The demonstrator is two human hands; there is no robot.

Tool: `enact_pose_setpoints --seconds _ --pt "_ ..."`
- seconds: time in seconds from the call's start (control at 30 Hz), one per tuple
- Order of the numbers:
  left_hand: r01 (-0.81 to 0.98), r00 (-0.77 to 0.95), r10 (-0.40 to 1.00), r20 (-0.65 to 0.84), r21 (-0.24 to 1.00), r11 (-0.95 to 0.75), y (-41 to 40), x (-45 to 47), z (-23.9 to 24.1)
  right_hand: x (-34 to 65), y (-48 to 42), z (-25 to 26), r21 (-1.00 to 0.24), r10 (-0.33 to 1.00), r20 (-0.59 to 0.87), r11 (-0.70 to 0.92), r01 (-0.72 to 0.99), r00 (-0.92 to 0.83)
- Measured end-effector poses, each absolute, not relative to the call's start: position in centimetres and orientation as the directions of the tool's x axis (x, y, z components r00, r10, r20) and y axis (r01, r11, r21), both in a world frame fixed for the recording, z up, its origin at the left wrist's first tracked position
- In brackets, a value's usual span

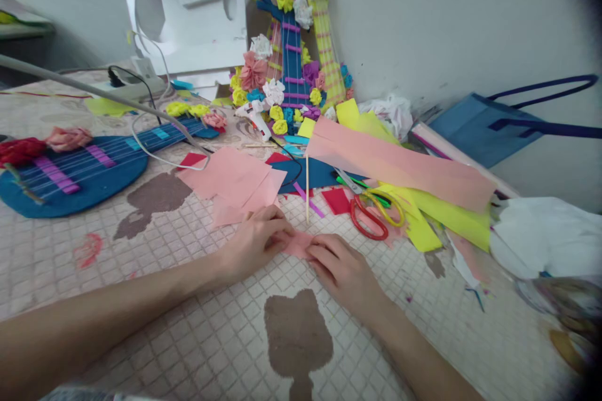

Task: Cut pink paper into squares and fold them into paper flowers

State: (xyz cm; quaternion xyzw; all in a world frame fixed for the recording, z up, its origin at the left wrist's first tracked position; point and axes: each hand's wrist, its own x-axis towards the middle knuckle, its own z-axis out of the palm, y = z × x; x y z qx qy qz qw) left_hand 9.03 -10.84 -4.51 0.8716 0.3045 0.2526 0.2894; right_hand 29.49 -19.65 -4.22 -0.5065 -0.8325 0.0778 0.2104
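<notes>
A small piece of pink crepe paper (297, 245) lies low over the table between my two hands. My left hand (258, 239) grips its left end with curled fingers. At the right end, the fingers of my right hand (339, 263) are closed on the same paper. Just beyond it lies a thin wooden stick (307, 191), pointing away from me. Several square pink sheets (230, 178) are piled past my left hand. Scissors (369, 216) with a red and a yellow handle loop rest beyond my right hand.
A blue paper guitar (89, 169) with flowers lies at left. More decorated guitars (294, 62) lean against the wall. A white glue gun (254, 119) stands near them, its cord trailing. Pink (399, 163) and yellow paper strips (451, 213) and a blue bag (486, 125) are at right.
</notes>
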Motion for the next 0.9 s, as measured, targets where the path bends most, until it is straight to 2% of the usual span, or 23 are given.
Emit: enact_pose_setpoints --seconds 0.1,0.2,0.37,0.67,0.9 --pt "0.312 0.755 0.573 0.317 0.595 -0.741 -10.6 8.6 -4.3 29.6 -19.6 -4.4 -0.309 0.861 0.299 0.495 0.812 -0.411" --pt "0.27 0.814 0.51 0.278 0.596 -0.756 -10.2 8.2 -3.9 29.7 -19.6 -4.4 -0.33 0.863 0.312 0.49 0.807 -0.397" --pt "0.306 0.807 0.534 0.252 0.594 -0.744 -9.9 8.1 -4.0 29.6 -19.5 -4.3 -0.369 0.874 0.335 0.465 0.805 -0.352" --pt "0.351 0.764 0.595 0.249 0.613 -0.708 -9.9 8.5 -4.2 29.7 -19.4 -4.5 -0.439 0.914 0.28 0.395 0.807 -0.295" --pt "0.403 0.75 0.627 0.21 0.606 -0.686 -10.0 8.9 -4.1 29.7 -19.2 -4.3 -0.563 0.941 0.261 0.33 0.758 -0.216"
